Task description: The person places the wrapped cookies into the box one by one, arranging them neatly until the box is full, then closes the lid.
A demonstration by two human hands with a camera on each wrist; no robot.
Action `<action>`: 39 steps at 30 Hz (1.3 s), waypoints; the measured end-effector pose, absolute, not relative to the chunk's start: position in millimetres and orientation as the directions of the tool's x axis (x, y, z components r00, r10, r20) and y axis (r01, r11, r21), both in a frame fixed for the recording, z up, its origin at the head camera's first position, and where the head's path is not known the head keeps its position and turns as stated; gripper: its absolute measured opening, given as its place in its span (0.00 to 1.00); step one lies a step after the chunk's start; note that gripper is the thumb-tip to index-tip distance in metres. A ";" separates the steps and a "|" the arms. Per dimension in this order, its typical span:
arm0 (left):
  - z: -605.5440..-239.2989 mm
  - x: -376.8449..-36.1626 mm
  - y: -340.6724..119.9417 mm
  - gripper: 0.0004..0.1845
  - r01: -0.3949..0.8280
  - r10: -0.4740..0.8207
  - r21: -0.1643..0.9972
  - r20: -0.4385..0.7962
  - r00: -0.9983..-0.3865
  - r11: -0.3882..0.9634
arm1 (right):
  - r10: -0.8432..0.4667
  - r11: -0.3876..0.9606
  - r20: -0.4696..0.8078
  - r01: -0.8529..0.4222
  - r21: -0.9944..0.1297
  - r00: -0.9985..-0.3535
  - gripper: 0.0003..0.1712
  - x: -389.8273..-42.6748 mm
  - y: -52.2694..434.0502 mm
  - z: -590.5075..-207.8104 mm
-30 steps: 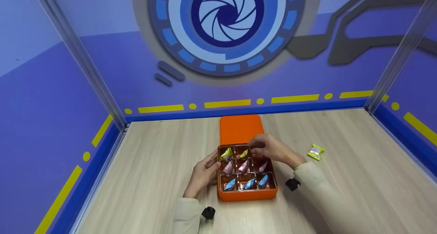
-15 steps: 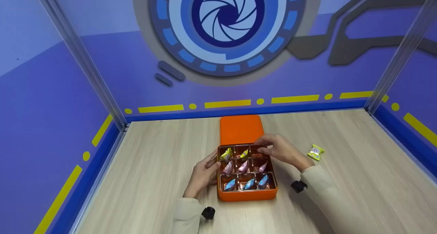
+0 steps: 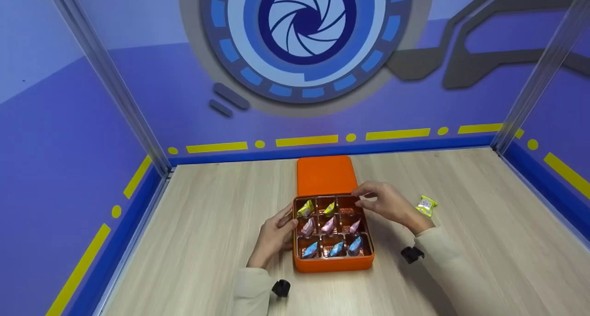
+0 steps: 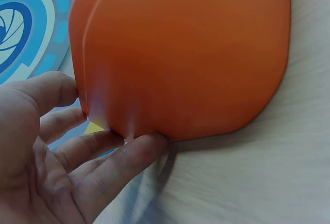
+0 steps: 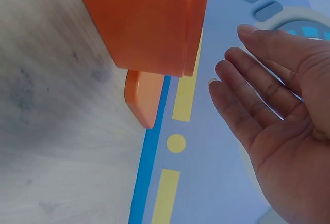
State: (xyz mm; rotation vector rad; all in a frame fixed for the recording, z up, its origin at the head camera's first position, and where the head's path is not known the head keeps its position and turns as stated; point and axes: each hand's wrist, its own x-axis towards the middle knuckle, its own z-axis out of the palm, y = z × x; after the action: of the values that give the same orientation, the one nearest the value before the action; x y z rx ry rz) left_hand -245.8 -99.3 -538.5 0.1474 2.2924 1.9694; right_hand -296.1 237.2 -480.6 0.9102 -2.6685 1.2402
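An orange box (image 3: 334,264) with a brown divided insert lies on the table. Its compartments hold small wrapped sweets: blue ones (image 3: 337,248) in the near row, pink ones (image 3: 328,225) in the middle row and yellow-green ones (image 3: 305,208) at the back left and back middle. In the back right compartment only the brown floor shows. My left hand (image 3: 273,237) rests its fingertips against the box's left side, as the left wrist view also shows. Just off the back right corner is my right hand (image 3: 386,204), fingers loosely bent, holding nothing.
An orange lid (image 3: 325,174) lies flat behind the box, close to its back edge. On the table to the right sits a yellow wrapped sweet (image 3: 427,205), partly behind my right hand. Printed blue panels (image 3: 221,131) wall the table at the back and both sides.
My right hand has drawn back to the right from over the back right compartment, uncovering it. My left hand and the box have stayed in place.
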 end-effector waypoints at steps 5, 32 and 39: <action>-538.9 -245.9 -99.6 0.30 0.005 0.152 0.989 -0.017 -0.988 0.146 | -0.474 0.519 0.298 -0.537 -0.665 -0.829 0.12 -294.1 243.7 -481.1; -536.8 -242.8 -98.8 0.30 0.048 0.154 0.988 0.026 -0.988 0.146 | -0.373 0.579 0.321 -0.489 -0.652 -0.870 0.16 -281.1 289.8 -493.0; -538.2 -243.4 -98.9 0.30 0.054 0.151 0.982 0.026 -0.988 0.181 | -0.351 0.604 0.313 -0.469 -0.644 -0.883 0.17 -277.2 303.6 -495.2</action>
State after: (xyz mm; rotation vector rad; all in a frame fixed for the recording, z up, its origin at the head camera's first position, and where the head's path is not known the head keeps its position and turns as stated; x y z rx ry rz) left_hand -243.4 -98.9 -538.2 0.2042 2.3549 1.9519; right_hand -277.2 303.6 -495.2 0.6878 -2.6732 1.1415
